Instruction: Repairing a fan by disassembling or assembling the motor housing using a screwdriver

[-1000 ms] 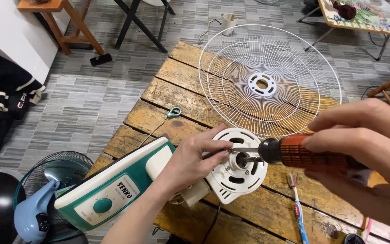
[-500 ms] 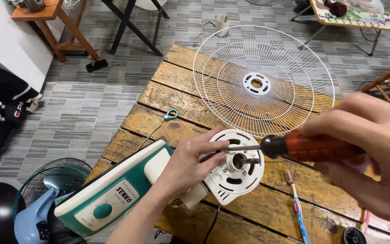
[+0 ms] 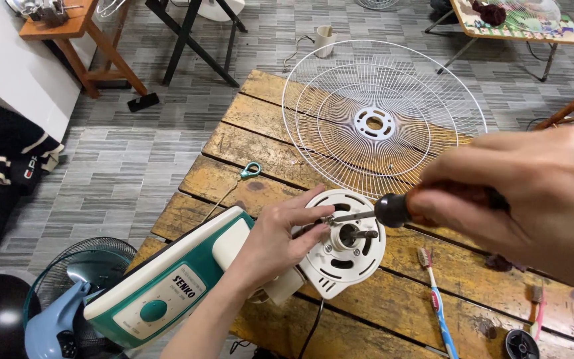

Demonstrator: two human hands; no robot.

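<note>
A green and white fan body [image 3: 167, 286] lies tilted on the wooden table [image 3: 254, 153], its round white motor housing [image 3: 343, 256] facing up with a metal shaft in the middle. My left hand [image 3: 277, 242] grips the housing's left side, fingertips at its upper rim. My right hand [image 3: 526, 203] is closed on a screwdriver [image 3: 393, 209] with a dark orange handle; the metal tip rests at the housing's upper left edge, by my left fingertips.
A white wire fan guard [image 3: 383, 116] lies flat at the table's far side. A toothbrush [image 3: 436, 299], a small brush [image 3: 536, 312] and a black cap [image 3: 521, 344] sit at the right. A blue fan [image 3: 68, 299] stands on the floor at left. Stools and table legs stand beyond.
The screwdriver tip has moved from the centre shaft up to the housing's upper left rim. My right hand has come closer to the camera. My left hand keeps its hold.
</note>
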